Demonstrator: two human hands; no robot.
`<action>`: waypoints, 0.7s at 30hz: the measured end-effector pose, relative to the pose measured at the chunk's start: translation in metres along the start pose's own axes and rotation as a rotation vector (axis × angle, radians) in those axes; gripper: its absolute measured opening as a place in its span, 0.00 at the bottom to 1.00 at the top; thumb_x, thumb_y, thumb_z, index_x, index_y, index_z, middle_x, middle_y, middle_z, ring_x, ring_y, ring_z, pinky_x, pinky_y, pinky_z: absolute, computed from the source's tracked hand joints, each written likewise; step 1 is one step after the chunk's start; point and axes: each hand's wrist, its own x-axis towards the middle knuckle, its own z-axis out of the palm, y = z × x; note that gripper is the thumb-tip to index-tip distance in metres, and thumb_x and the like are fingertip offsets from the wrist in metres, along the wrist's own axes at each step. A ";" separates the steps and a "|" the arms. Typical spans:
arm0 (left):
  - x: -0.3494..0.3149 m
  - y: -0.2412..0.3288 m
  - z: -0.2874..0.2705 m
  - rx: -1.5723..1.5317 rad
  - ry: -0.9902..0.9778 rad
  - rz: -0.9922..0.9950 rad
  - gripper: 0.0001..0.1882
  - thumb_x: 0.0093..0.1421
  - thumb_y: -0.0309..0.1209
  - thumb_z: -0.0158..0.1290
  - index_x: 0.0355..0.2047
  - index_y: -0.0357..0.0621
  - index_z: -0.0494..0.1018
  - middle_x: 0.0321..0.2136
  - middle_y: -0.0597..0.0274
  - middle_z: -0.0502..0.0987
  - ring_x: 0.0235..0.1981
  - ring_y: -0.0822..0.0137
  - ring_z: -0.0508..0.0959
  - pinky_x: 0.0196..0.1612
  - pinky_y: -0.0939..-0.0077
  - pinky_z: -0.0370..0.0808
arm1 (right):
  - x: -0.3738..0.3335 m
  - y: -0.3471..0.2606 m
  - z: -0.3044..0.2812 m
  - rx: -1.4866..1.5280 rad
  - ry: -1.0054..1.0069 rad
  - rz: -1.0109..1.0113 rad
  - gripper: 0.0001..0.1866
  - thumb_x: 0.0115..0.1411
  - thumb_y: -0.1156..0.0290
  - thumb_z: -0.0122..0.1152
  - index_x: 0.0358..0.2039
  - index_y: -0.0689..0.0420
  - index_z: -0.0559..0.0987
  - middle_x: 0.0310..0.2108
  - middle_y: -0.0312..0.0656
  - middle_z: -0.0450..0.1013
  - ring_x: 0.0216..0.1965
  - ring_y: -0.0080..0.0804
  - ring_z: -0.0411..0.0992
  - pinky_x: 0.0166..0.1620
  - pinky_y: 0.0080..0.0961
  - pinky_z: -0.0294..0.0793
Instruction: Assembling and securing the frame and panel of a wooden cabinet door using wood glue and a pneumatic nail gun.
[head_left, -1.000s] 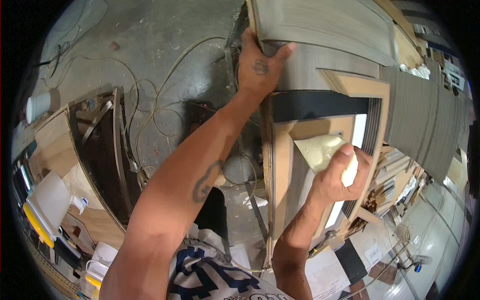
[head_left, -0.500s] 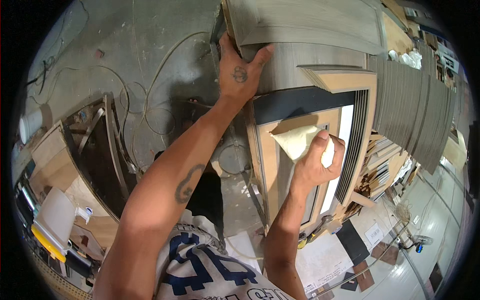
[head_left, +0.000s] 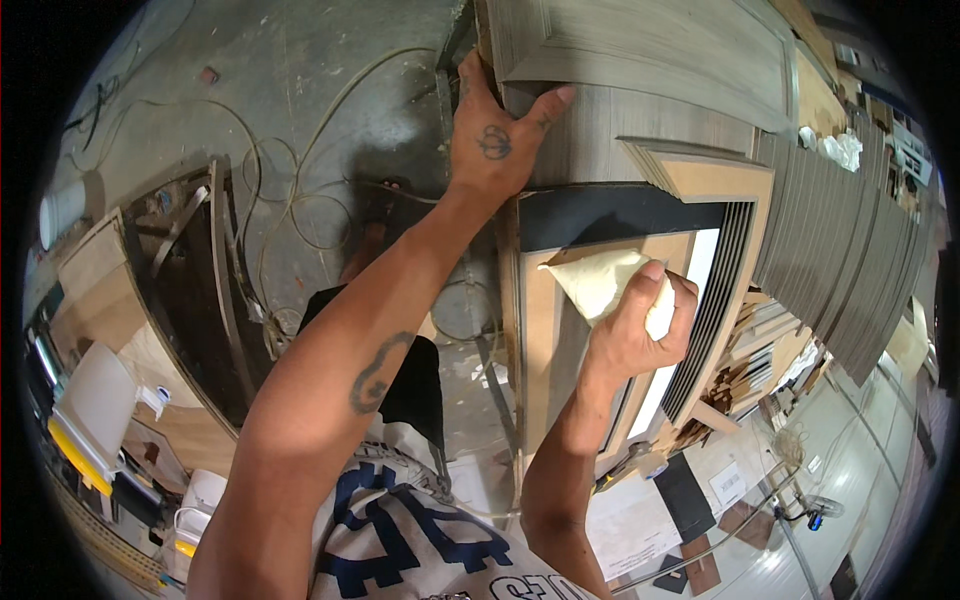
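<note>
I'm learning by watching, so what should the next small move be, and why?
Perhaps the left hand should take a firmer hold on the upper grey wood-grain panel: that hand is at the panel's corner, while the right hand is occupied, clutching the pale yellow cone-shaped bag.

Exposure mid-level, uneven. Brightest near the right hand's fingers [head_left: 683,300]: cream bag [head_left: 598,280] reads hot, detail partly washed out. Its side shows a soft shadow on the black strip [head_left: 560,212] just beyond those fingers. Source out of frame, looks overhead. Left forearm [head_left: 370,320] has a broad highlight near the elbow, well below the left hand's fingers [head_left: 552,103]. Concrete floor [head_left: 330,60] left of those fingers is dim, darkest right beside them. Glare streaks on the pale shiny surface [head_left: 870,460], lower right of the right fingers. Both hands reasonably sharp, no obvious motion blur. Outer clutter goes soft. Fisheye: edges bow at rim, corners black.
</note>
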 end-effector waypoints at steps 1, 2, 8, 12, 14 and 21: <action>0.000 -0.002 0.001 0.001 0.015 0.036 0.38 0.54 0.48 0.67 0.52 0.34 0.62 0.46 0.49 0.75 0.49 0.58 0.75 0.54 0.66 0.70 | 0.002 0.000 -0.001 0.001 -0.002 -0.002 0.10 0.62 0.71 0.63 0.29 0.66 0.77 0.26 0.37 0.72 0.29 0.25 0.67 0.35 0.21 0.67; 0.000 -0.003 0.002 0.001 0.017 0.036 0.38 0.54 0.48 0.67 0.52 0.34 0.62 0.46 0.49 0.75 0.49 0.58 0.75 0.54 0.66 0.70 | 0.004 0.000 -0.001 0.005 0.014 -0.013 0.08 0.59 0.73 0.64 0.28 0.65 0.76 0.25 0.40 0.72 0.27 0.30 0.67 0.34 0.25 0.67; 0.001 -0.008 0.003 -0.104 -0.017 0.003 0.38 0.54 0.48 0.67 0.53 0.34 0.62 0.45 0.51 0.75 0.47 0.61 0.75 0.52 0.69 0.71 | 0.011 0.005 -0.005 0.018 0.050 0.001 0.08 0.57 0.75 0.65 0.26 0.64 0.75 0.24 0.44 0.72 0.26 0.34 0.68 0.33 0.28 0.68; 0.000 -0.006 0.001 -0.044 -0.004 0.035 0.38 0.54 0.47 0.67 0.53 0.34 0.62 0.45 0.52 0.75 0.46 0.62 0.75 0.51 0.70 0.72 | 0.017 0.009 -0.010 0.010 0.039 0.012 0.08 0.58 0.74 0.64 0.26 0.63 0.76 0.24 0.43 0.72 0.25 0.32 0.68 0.32 0.27 0.68; -0.001 -0.002 0.002 -0.098 -0.006 0.036 0.38 0.54 0.47 0.67 0.53 0.34 0.62 0.45 0.53 0.75 0.46 0.62 0.75 0.51 0.70 0.72 | 0.019 0.017 -0.011 0.025 0.053 0.006 0.08 0.59 0.74 0.64 0.26 0.63 0.76 0.24 0.42 0.72 0.25 0.31 0.68 0.32 0.26 0.68; -0.001 0.003 -0.001 -0.088 -0.042 -0.045 0.42 0.52 0.46 0.67 0.56 0.34 0.59 0.48 0.48 0.73 0.50 0.57 0.74 0.55 0.67 0.70 | 0.031 0.033 -0.018 0.007 0.125 -0.021 0.09 0.58 0.73 0.66 0.26 0.63 0.76 0.23 0.40 0.72 0.24 0.30 0.67 0.30 0.25 0.67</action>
